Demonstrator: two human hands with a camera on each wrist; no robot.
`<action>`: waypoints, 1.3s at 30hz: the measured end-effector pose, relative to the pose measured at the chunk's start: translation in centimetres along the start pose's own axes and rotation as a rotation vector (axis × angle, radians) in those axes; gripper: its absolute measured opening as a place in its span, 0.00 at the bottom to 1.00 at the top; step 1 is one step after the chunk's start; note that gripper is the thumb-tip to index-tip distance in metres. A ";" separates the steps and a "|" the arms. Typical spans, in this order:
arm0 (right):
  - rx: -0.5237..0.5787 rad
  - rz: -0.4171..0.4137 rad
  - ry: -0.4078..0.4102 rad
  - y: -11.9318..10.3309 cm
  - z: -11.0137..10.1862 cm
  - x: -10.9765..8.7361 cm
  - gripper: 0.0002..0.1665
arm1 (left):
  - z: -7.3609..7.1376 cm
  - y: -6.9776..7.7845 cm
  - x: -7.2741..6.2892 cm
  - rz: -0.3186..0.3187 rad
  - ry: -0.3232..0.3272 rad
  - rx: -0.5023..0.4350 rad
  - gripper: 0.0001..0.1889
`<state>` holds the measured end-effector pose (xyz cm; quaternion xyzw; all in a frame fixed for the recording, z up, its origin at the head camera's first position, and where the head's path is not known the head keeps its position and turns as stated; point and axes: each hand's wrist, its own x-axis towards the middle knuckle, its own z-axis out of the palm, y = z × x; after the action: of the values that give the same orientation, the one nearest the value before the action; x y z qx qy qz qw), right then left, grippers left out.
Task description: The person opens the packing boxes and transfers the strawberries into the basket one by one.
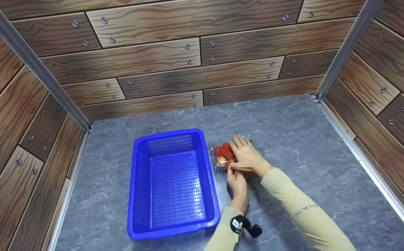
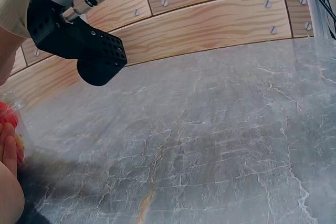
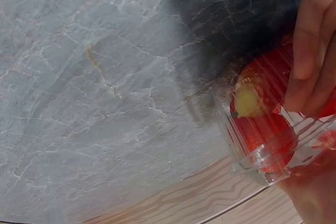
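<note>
Solid blue on the rectangular perforated plastic basket (image 1: pixel 177 188). Red, patched yellow, on rounded glossy pieces (image 1: pixel 223 151) inside the clear boxy plastic container (image 3: pixel 244 167). Grey marbling, veined white and tan, across the flat tabletop (image 1: pixel 292 122). Brown woodgrain dotted with grey screw heads (image 1: pixel 104 20) on flat wall panels (image 1: pixel 160 69).

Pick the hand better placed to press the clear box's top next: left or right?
Right, probably. The right hand lies across the clear box; the left hand sits lower, at its near edge.

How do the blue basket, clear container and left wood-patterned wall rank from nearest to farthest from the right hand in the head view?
From the right hand:
1. Clear container: under the hand.
2. Blue basket: left of the container.
3. Left wood-patterned wall: beyond the basket's left side.
</note>
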<state>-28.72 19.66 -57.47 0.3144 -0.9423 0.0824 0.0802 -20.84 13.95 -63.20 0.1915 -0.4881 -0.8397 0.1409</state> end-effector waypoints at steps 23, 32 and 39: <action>-0.056 -0.024 -0.116 0.0 -0.7 0.0 0.53 | 0.5 -0.4 -1.0 0.023 0.099 0.087 0.14; -0.058 -0.027 -0.135 -0.1 -1.0 0.3 0.53 | 0.9 -0.2 -1.1 -0.033 0.141 0.040 0.09; -0.046 -0.063 -0.150 0.2 -1.8 1.0 0.50 | 1.2 0.0 -0.8 -0.032 0.129 0.011 0.10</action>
<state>-29.48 19.61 -55.54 0.3475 -0.9369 0.0344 0.0190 -20.65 15.21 -62.55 0.2539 -0.4795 -0.8251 0.1574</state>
